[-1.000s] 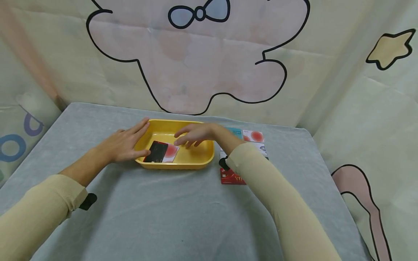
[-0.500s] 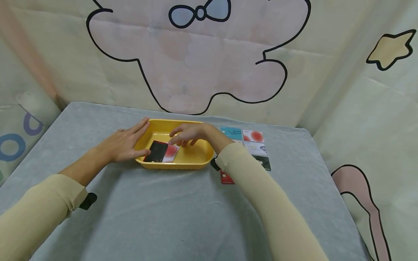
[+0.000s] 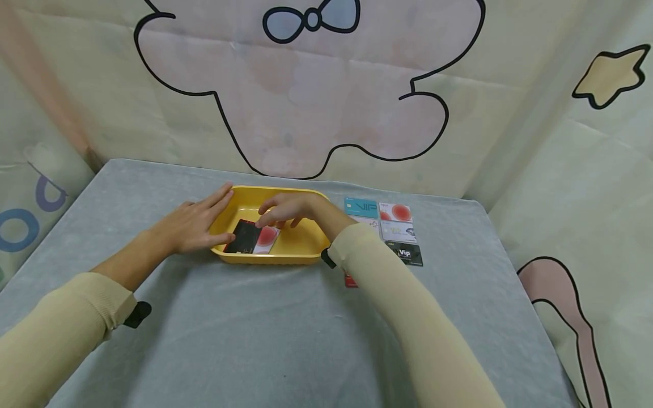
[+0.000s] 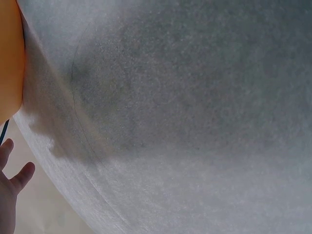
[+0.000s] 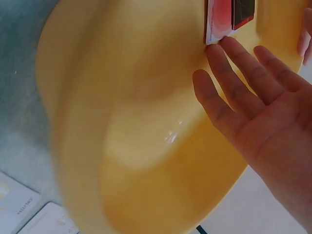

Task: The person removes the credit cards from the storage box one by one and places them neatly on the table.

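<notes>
Worktop: grey cloth, spanning my head view from left to right. Left hand: fingers straight, grasping nothing, laid along the left end of the yellow tray, thumb over its near corner. Risk, as I judge it: heavy pressure on that rim could tip or slide the tray. Black card: inside the tray, toward the left, apparently overlapping the red-circle card to its right. Right hand: reaching into the tray, fingers loosely extended, nothing grasped; fingertips at the red-circle card's edge, contact I cannot confirm. Risk: smooth tray floor, thin cards; a careless push would likely skid both or drag them askew. Left column on the worktop: teal card, pale card and red card, the last mostly behind the right sleeve. Risk: that low sleeve could brush them out of line. Right column: white card with red circle, white card, black Vip card.
</notes>
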The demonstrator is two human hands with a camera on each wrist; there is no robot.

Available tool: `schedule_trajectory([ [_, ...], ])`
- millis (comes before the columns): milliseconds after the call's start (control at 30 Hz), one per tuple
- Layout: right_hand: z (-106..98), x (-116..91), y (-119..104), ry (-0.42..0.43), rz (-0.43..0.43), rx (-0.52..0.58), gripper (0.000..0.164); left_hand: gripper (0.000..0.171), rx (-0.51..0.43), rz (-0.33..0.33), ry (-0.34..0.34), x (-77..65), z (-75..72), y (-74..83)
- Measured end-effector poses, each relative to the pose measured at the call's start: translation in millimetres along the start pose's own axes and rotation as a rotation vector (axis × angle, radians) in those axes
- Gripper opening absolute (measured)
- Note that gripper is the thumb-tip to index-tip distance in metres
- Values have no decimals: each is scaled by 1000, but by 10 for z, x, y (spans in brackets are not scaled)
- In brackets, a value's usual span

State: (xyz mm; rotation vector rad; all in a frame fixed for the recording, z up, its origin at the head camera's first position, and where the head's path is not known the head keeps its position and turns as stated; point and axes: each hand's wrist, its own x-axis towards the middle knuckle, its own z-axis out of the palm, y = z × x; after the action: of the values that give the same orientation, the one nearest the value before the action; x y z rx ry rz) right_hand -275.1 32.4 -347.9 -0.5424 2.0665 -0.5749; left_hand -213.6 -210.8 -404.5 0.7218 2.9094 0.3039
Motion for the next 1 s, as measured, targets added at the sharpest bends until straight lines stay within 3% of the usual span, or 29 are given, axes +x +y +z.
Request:
schedule_trajectory([
  [333,40,106,-81,38,22,-26,63,94,2,28,25,-15,7,-20],
  [633,91,152,-162,52,-51,-69,59,94,-5,30,25,-16,6,-22],
  [1000,111,210,-208,51,-81,-89,56,93,-16,30,25,-14,11,-30],
])
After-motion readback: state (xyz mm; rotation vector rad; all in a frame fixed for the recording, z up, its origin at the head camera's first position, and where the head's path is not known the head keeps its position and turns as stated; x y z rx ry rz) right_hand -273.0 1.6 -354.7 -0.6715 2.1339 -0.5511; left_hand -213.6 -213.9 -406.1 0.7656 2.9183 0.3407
